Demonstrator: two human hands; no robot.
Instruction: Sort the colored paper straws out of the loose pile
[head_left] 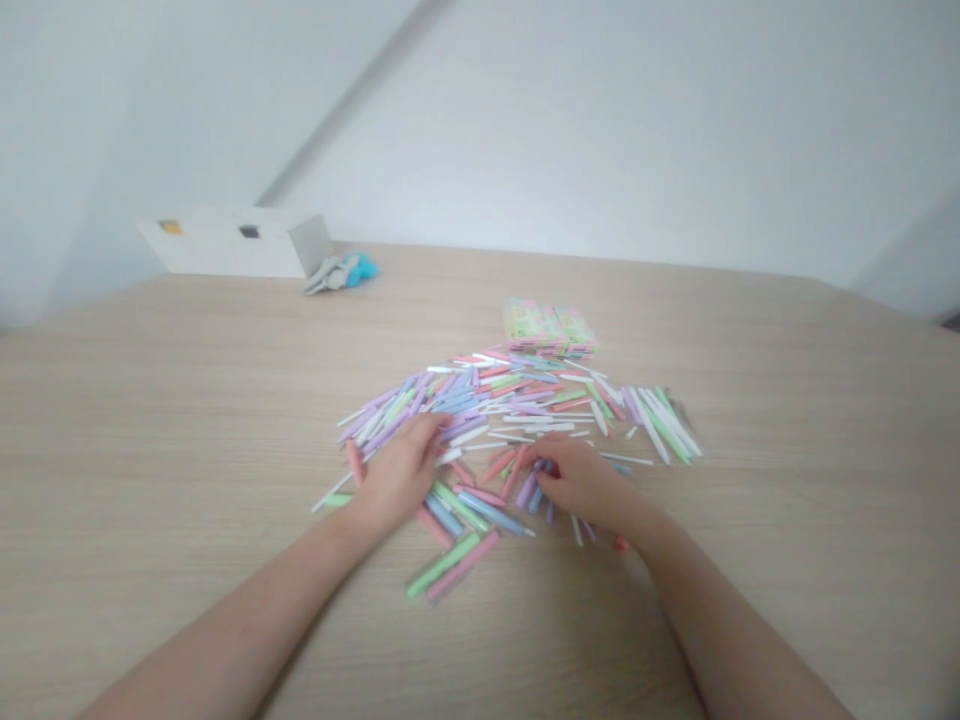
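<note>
A loose pile of pastel pen barrels and thin white refills (510,410) is spread over the middle of the wooden table (187,400). My left hand (397,475) rests on the left part of the pile, its fingers curled over purple and white pieces. My right hand (577,480) lies on the near right part, its fingers bent around a purple piece. Green and pink barrels (450,565) lie just in front of my hands. The picture is blurred, so the exact grip of either hand is unclear.
A pastel packet (547,328) lies just behind the pile. At the far left stands a white cardboard box (240,245), with a small grey and blue bundle (341,272) beside it. A white wall rises behind the table.
</note>
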